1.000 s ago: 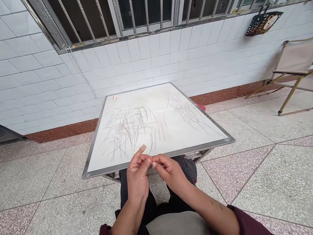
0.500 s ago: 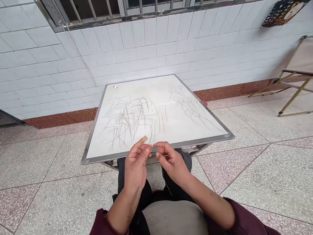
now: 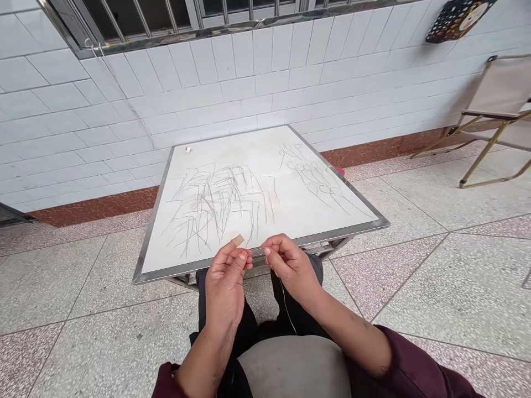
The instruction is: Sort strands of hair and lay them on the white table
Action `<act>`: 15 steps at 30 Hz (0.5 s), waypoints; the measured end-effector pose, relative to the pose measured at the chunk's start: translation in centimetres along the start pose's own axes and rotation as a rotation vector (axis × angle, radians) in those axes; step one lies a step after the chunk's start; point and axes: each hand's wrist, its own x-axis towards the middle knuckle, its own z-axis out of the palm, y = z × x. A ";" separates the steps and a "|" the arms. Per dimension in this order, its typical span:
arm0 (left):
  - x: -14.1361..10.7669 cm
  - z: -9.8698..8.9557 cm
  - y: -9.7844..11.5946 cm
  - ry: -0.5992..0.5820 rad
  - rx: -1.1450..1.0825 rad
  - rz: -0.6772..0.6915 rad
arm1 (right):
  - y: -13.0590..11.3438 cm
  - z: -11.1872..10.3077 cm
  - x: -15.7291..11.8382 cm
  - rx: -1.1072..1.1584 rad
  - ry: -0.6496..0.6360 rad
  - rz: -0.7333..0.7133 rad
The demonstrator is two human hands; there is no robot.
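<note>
Cord [image 3: 285, 301] hangs pinched in the right hand [image 3: 292, 271], the left hand [image 3: 226, 284]'s hold I cannot tell, while looped strands [image 3: 326, 189] look finished and bent strands [image 3: 205, 199] undone.

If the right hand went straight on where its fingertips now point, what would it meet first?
The right hand would probably meet the left hand first, across a narrow visible gap; depth is unclear here.
</note>
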 end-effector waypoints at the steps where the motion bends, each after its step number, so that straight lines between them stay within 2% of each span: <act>1: 0.0 -0.1 0.1 0.011 0.022 0.014 | -0.1 -0.2 0.0 -0.013 0.009 0.004; 8: -0.1 -0.2 0.5 -0.004 0.229 0.048 | -0.6 -0.4 0.3 -0.026 -0.125 -0.036; 11: -0.2 -0.4 1.0 -0.037 0.261 -0.021 | -0.6 -0.6 0.4 -0.004 -0.122 -0.030; 15: -0.3 -0.8 2.0 -0.136 0.227 -0.181 | -0.5 -1.2 0.4 0.021 -0.113 -0.002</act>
